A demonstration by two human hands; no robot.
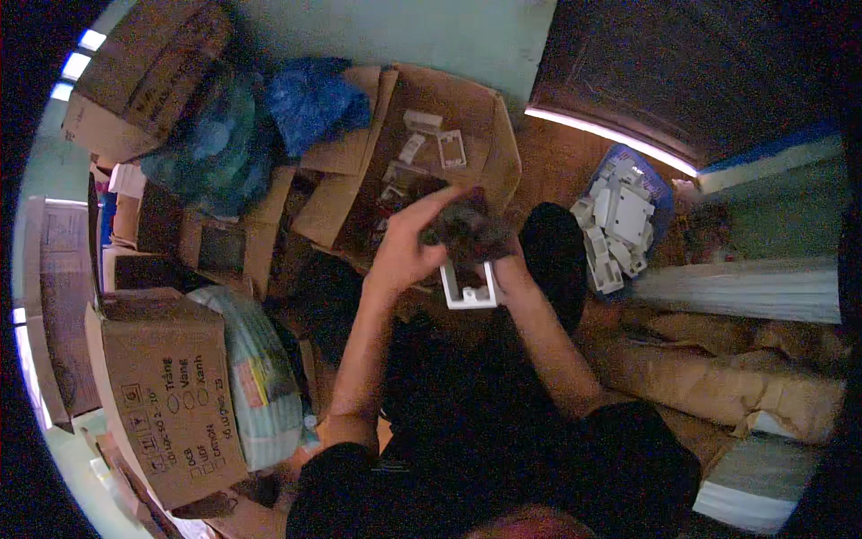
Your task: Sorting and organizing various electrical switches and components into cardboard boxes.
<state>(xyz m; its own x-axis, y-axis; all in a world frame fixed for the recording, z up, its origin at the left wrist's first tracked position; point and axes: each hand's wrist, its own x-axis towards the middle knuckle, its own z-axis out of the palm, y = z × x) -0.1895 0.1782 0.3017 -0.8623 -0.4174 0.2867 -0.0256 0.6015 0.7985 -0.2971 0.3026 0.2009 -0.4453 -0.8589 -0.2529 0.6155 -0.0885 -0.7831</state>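
Note:
A dark grey cloth or rag (465,229), blurred, lies bunched between my hands. My left hand (407,242) grips it from the left, thumb bent over it. Below the cloth hangs a white rectangular plastic frame (470,304), its upper part covered. My right hand (508,269) is at the frame's right side and appears to hold it; most of its fingers are hidden behind the frame and cloth. Just beyond my hands stands an open cardboard box (488,111) with several white plastic frames and boxes, one a rectangular frame (452,149).
A blue basket (663,195) holds many white plastic parts (623,215) on the right. Blue plastic (316,104) and green plastic (219,148) bags lie at upper left. A printed carton (168,397) stands beside a wrapped bundle (266,397). Brown-wrapped packages (734,377) lie at right.

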